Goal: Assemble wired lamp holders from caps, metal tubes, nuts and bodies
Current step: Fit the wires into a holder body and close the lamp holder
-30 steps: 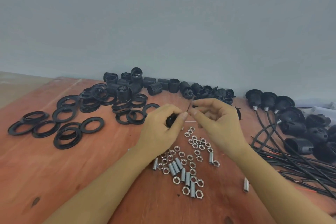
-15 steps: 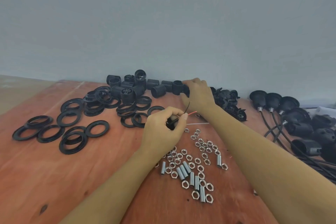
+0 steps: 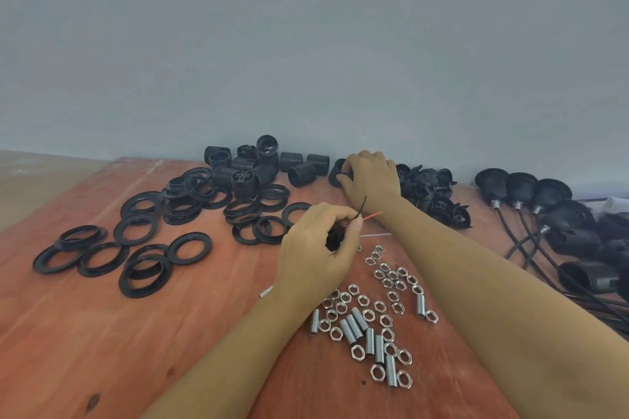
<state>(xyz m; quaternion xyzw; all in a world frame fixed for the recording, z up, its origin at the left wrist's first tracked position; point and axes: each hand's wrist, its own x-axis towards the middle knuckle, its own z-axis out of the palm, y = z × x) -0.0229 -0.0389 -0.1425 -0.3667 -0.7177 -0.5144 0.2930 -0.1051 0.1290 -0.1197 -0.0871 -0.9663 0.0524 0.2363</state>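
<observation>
Head view shows the left hand (image 3: 315,248) closed around a small black lamp-holder part (image 3: 335,237), most of it hidden inside the curled fingers, with a red wire (image 3: 371,215) and a black wire (image 3: 361,205) sticking out past the thumb and forefinger toward the right arm. Beyond that fist, at the far edge of the table (image 3: 85,333) by the wall, the right hand (image 3: 371,177) lies palm down with its fingers curled over a black body (image 3: 337,171) at the end of a row of threaded bodies (image 3: 301,168); whether it has lifted the piece cannot be told. Just right of the right hand sits a heap of black caps (image 3: 432,194), and farther right lie wired lamp holders (image 3: 551,211) with their cables trailing toward the person. Below the left hand, between the two forearms, silver nuts (image 3: 388,275) and threaded metal tubes (image 3: 355,325) are scattered. Left of both hands, flat black rings (image 3: 146,248) spread over the wood.
</observation>
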